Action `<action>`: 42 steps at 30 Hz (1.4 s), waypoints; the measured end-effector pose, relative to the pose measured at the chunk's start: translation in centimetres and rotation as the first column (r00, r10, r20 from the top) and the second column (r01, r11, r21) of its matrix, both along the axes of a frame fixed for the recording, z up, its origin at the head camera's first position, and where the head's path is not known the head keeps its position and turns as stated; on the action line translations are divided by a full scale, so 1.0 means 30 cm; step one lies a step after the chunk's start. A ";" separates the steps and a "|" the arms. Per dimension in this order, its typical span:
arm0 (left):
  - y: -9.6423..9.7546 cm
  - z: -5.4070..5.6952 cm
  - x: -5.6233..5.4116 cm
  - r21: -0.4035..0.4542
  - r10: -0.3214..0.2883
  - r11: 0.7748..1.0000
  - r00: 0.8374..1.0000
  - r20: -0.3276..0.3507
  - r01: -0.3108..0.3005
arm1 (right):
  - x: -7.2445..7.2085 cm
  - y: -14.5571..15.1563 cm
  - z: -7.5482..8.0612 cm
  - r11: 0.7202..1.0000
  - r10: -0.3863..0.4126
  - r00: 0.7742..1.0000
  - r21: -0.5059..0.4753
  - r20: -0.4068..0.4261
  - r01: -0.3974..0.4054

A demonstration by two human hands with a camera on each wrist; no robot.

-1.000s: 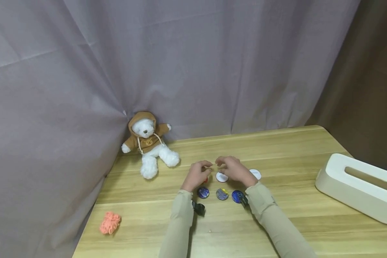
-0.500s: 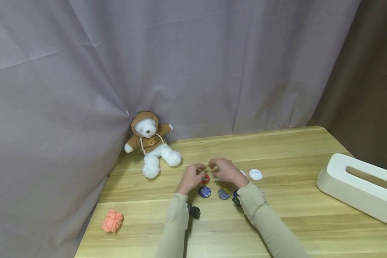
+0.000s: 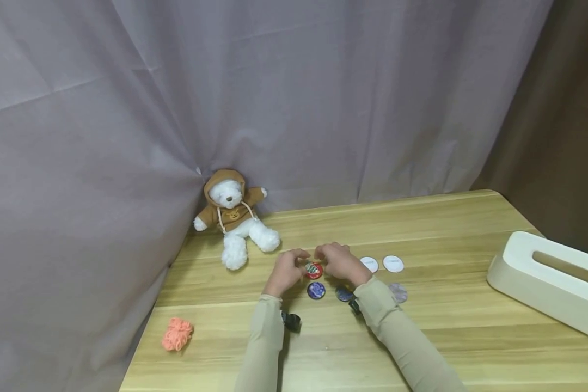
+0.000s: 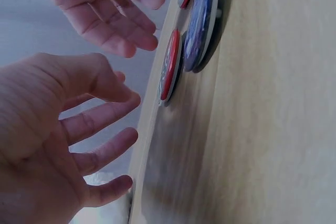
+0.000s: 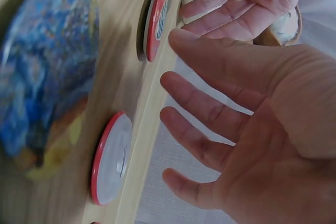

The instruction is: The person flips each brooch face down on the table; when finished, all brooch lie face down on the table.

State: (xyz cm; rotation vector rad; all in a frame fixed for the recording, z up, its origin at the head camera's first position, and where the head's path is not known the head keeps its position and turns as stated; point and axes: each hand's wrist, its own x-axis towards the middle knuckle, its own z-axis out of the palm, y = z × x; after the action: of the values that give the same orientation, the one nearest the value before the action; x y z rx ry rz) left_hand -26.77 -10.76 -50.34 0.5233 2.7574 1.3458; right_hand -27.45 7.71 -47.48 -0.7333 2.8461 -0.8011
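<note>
My left hand [image 3: 285, 272] and right hand [image 3: 342, 262] hover on either side of a round red pin badge [image 3: 314, 270] with a green tree design. Fingers on both hands are spread and loosely bent, with nothing held. In the left wrist view a gap separates the left hand's fingers from the red badge [image 4: 169, 66]. Nearer me lie a purple-blue badge [image 3: 316, 291] and a blue painted badge [image 3: 344, 294], the latter partly covered by the right wrist. Two white-backed badges [image 3: 369, 264] lie right of the right hand; one red-rimmed back [image 5: 113, 158] shows its pin.
A white teddy bear [image 3: 235, 212] in a brown hoodie sits at the back left. Coral yarn [image 3: 177, 334] lies at the left front. A cream tissue box [image 3: 544, 283] stands at the right. One faint pale-purple disc [image 3: 398, 293] shows beside the right sleeve.
Both hands have shifted left, and the right hand has come off the nearer white-backed badge to beside the red one. The red badge shows more fully between them. The head view has turned slightly.
</note>
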 end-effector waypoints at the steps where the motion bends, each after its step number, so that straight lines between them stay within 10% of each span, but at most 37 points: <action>1: -0.001 0.001 0.000 -0.019 -0.002 1.000 1.000 -0.007 0.002 | 0.000 -0.003 -0.002 1.000 -0.003 1.000 0.008 -0.005 0.003; 15: -0.003 0.007 0.003 -0.275 -0.016 0.961 0.998 -0.063 -0.002 | 0.003 -0.037 -0.014 0.996 -0.021 1.000 0.089 -0.015 0.022; 42: -0.014 0.008 -0.001 -0.240 0.007 0.970 0.997 -0.080 -0.026 | -0.028 -0.002 -0.003 0.998 0.050 0.998 0.032 0.044 -0.051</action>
State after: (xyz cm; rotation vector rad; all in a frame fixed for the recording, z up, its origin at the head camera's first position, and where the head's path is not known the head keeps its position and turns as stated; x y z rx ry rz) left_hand -26.79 -11.17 -50.09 0.5497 2.9379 0.9909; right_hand -28.28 7.65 -47.57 -0.7711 2.7841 -0.7511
